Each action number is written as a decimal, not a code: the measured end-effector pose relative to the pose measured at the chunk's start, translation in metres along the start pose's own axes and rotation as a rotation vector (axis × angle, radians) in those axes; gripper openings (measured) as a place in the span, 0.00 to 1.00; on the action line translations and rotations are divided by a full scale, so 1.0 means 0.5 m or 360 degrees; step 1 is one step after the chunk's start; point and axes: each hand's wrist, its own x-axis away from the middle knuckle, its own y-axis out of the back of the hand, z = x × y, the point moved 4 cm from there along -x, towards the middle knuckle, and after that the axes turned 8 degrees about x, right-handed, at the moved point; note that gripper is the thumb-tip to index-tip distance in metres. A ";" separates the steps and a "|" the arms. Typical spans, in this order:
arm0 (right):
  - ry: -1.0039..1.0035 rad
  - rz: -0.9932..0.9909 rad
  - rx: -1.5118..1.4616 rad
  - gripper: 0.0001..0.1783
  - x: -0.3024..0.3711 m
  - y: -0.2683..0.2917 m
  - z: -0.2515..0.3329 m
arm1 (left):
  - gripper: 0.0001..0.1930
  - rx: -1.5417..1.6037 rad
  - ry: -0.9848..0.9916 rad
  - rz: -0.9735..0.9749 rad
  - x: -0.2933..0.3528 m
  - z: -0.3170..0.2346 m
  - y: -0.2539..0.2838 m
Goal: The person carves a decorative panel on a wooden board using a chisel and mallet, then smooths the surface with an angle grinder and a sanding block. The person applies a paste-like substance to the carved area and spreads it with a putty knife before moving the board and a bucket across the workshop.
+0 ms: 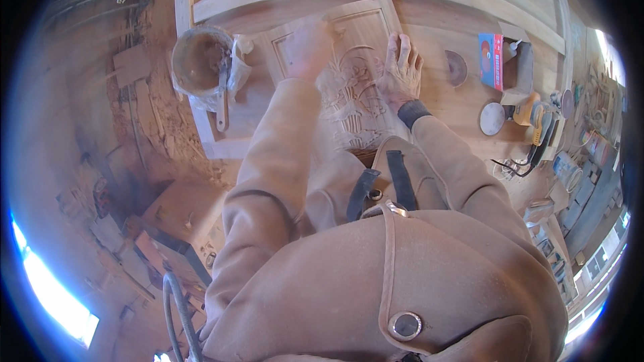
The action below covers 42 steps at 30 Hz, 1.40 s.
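In front of me lies a carved wooden panel [365, 27] with raised flower-like relief and framed corners. My left hand [308, 50] is over its upper left part, smeared by motion, so its fingers and anything in them cannot be made out. The right hand [402, 70] rests on the panel's right edge with its fingers stretched out and nothing held. A dark cuff shows at the right wrist. Part of the panel's lower end is hidden by my jacket.
Left of the panel stands a plastic-lined bucket [181, 67] with a wooden-handled tool [222, 110] leaning in it. On the right are a brown sanding disc [457, 68], an open cardboard box [492, 60] and a yellow power tool [537, 121] beside a round pale disc [492, 118].
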 end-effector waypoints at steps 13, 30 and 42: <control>0.0022 -0.0022 0.0005 0.38 -0.001 0.003 0.001 | 0.17 0.0050 0.0033 0.0048 -0.004 0.020 -0.019; 0.0006 0.0036 0.0007 0.40 -0.004 0.004 0.003 | 0.14 0.0122 0.0111 0.0073 -0.019 0.049 -0.027; -0.0020 0.0056 0.0025 0.40 -0.001 0.004 0.003 | 0.17 0.0133 0.0053 0.0011 -0.020 0.038 -0.011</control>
